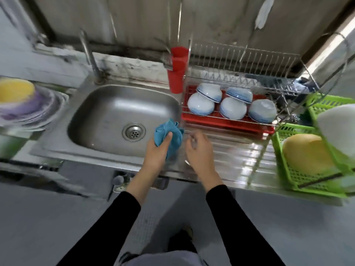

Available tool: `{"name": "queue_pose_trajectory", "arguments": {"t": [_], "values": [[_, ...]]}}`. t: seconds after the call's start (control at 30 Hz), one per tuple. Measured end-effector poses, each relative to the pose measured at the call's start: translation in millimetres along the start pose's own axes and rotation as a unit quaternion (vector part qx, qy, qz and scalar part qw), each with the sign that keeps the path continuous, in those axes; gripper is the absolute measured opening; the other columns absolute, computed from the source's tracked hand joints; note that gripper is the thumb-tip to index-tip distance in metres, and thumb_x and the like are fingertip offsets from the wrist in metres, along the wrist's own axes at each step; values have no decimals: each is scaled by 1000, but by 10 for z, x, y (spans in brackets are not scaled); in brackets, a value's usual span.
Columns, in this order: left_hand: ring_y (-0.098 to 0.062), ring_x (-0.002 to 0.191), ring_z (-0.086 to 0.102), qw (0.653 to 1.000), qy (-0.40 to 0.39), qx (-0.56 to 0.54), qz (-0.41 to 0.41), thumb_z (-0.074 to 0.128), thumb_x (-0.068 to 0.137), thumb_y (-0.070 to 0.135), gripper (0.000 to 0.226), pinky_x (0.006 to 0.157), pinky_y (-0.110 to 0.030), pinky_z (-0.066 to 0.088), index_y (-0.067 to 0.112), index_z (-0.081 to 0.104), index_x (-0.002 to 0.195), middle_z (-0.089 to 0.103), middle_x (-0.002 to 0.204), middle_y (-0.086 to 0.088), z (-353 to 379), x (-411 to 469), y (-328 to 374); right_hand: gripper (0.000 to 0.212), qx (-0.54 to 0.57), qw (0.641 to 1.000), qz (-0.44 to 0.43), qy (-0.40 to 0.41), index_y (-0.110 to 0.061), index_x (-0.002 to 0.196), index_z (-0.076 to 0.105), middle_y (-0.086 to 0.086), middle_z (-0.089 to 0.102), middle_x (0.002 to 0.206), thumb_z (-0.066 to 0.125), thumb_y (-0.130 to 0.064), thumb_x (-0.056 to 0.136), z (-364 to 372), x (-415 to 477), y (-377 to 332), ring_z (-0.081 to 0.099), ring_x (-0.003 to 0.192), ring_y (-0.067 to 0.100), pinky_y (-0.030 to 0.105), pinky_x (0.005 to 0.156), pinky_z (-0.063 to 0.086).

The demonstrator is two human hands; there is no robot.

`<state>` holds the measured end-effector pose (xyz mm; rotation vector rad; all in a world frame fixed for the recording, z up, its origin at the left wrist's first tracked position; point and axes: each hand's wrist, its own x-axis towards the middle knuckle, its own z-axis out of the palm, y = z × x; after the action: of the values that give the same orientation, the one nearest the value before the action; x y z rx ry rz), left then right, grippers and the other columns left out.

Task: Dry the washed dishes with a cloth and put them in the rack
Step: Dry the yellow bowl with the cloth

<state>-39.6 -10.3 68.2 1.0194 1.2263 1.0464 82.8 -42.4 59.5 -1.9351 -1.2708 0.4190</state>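
My left hand (157, 152) grips a crumpled blue cloth (167, 131) over the right edge of the steel sink (107, 104). Just to its right, my right hand (199, 150) curls round a clear glass (189, 140) that is blurred and hard to make out. The cloth touches the glass's left side. Behind the hands stands the wire dish rack (247, 60) on a red tray (230, 122). Several white-and-blue bowls (233, 108) lie upside down in it.
A red cup (177, 70) hangs at the rack's left end. At the right, a green basket (288, 169) holds a yellow bowl (305, 152) and a white bowl (338, 123). Left of the sink, a yellow bowl (15, 90) tops stacked plates (32, 114). The tap (88, 52) rises behind the sink.
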Motion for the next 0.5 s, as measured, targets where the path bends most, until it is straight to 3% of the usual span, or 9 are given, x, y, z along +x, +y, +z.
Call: {"name": "queue_pose_trajectory", "arguments": {"t": [0.07,0.17,0.3,0.4,0.5], "values": [[-1,86,60,999,36,20,8,61,96,31,16,73,-15,52,23,59,110,63,92,14,-513,-35,41,20,-22,998,-36,-49,-11,114,65,10,70,107,57,-18,97,280,-136,-368,65,96,27,36,83,51],[-17,94,65,994,98,34,18,63,94,30,5,84,-34,54,27,63,98,66,93,7,-1296,-79,55,24,-94,984,-63,-136,-16,117,64,7,71,110,54,-26,98,702,-314,-927,66,100,29,33,81,49],[-12,89,61,985,170,31,26,61,96,22,13,71,-20,50,18,60,108,63,99,2,-2263,-194,141,24,-136,959,-108,-225,-20,114,64,7,69,109,52,-31,98,1292,-544,-1571,65,100,31,31,80,46],[-15,96,59,976,213,42,29,59,97,25,19,79,-26,45,20,59,115,62,103,2,-2928,-287,202,22,-146,941,-146,-267,-19,108,65,8,70,110,53,-32,96,1770,-724,-1920,64,102,32,35,82,50],[-14,97,59,967,249,44,16,59,97,25,25,79,-28,44,17,58,121,62,106,2,-3523,-363,247,18,-179,919,-178,-302,-21,100,64,9,69,111,50,-32,95,2215,-883,-2271,63,104,33,33,79,44]]}}
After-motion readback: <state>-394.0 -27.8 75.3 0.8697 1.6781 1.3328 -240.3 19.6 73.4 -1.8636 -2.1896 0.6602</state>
